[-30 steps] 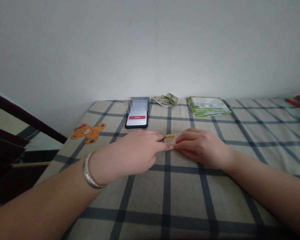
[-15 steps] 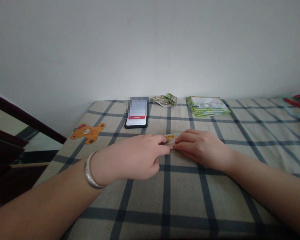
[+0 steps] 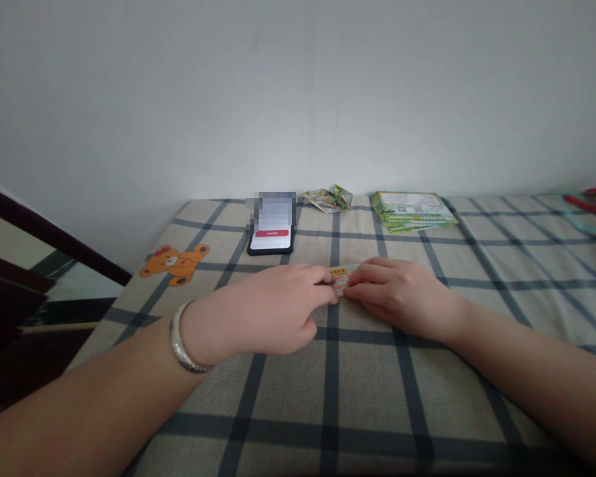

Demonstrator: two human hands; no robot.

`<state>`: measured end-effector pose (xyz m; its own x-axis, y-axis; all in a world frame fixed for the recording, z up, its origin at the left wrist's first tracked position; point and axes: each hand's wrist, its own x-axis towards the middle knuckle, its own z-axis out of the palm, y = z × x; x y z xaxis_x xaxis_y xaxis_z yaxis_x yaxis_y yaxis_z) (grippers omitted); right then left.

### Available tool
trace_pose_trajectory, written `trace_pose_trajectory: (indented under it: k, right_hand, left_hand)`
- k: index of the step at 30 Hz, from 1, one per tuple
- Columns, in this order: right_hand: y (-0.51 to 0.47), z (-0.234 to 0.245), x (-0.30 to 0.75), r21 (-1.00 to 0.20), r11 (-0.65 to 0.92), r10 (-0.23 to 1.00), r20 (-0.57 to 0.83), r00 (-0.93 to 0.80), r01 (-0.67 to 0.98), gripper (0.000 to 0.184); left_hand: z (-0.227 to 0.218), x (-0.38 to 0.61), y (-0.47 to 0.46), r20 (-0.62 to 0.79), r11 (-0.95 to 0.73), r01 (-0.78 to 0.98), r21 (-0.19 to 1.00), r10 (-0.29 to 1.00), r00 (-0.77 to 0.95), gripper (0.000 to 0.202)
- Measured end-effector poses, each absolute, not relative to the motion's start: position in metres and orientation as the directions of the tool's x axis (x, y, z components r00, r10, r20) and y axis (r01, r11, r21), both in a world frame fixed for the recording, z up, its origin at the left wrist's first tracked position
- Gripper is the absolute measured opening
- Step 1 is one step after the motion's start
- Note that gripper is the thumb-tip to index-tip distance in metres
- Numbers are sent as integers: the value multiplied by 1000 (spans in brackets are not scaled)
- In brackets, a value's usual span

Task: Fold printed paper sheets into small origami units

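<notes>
A small folded paper slip (image 3: 340, 275), white with orange and yellow print, lies flat on the checked cloth. My left hand (image 3: 273, 308) pinches its left end with fingertips pressed together; a silver bangle is on that wrist. My right hand (image 3: 395, 291) presses fingertips on the slip's right end, fingers curled close. The two hands nearly touch, and most of the slip is hidden under them.
A phone (image 3: 273, 226) with a lit screen lies beyond the hands. Several folded paper pieces (image 3: 328, 198) and a stack of green printed leaflets (image 3: 411, 210) sit near the wall. A bear print (image 3: 175, 262) marks the checked cloth (image 3: 328, 384). Red and teal items (image 3: 593, 204) lie far right.
My left hand has slid slightly right and down along the slip, covering more of it. The right hand has barely moved.
</notes>
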<state>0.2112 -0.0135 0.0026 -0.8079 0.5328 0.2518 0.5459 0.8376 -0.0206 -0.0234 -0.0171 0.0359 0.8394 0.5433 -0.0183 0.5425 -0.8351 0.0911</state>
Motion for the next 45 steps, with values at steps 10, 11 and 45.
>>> trace_pose_trajectory:
  k: [10,11,45]
  right_hand:
    - [-17,0,209,127,865,444,259,-858,486,24]
    - [-17,0,208,137,865,442,250,-861,483,24]
    - [-10,20,227,-119,816,578,186,-795,566,27]
  left_hand:
    - [34,-25,-12,-33,-818,555,151,557,830,36]
    - [33,-26,-12,-32,-818,554,150,557,830,35]
    - [30,-26,-12,9,-832,543,113,547,837,30]
